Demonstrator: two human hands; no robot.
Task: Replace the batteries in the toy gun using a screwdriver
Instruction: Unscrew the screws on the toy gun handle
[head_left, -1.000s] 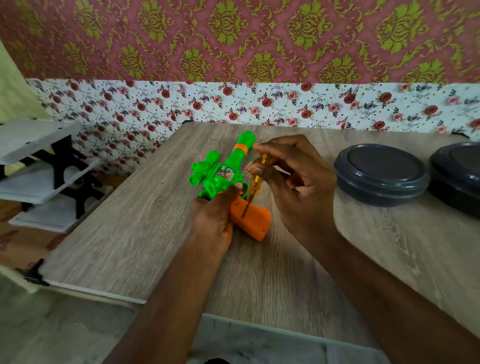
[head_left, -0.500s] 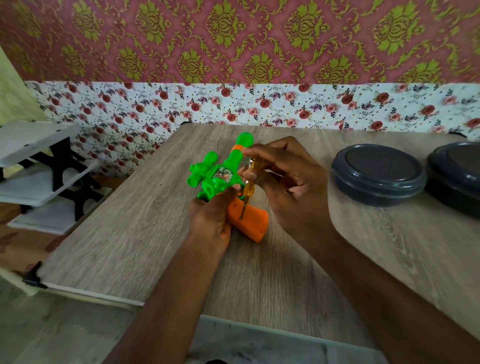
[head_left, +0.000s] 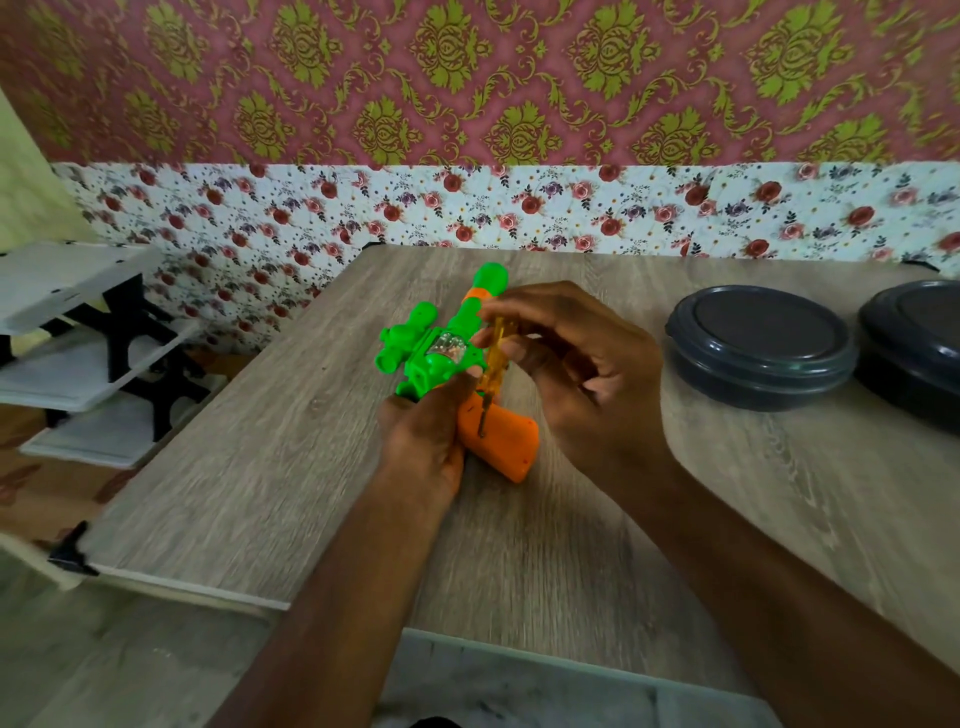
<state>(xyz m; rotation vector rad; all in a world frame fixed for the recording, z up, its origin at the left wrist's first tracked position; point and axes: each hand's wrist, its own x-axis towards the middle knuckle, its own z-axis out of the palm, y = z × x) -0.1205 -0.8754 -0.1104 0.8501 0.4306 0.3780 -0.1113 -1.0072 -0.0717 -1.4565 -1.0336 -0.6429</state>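
The toy gun (head_left: 441, 353) lies on the wooden table (head_left: 260, 467), its body green and its grip (head_left: 501, 441) orange. My left hand (head_left: 423, 431) grips the gun's rear and pins it down, the thumb lying across the body. In my right hand (head_left: 571, 364) a small screwdriver (head_left: 493, 364) with a clear yellow handle is pinched between the fingertips. Its metal tip touches the orange grip near the top. No batteries are in sight.
Two dark round lidded containers (head_left: 758, 345) (head_left: 914, 348) stand on the table's right side. A white and black rack (head_left: 88, 343) stands off the table's left edge. A floral wall runs behind the table.
My right fingers have shifted around the screwdriver handle while its tip stays on the orange grip. The left hand keeps the gun in place.
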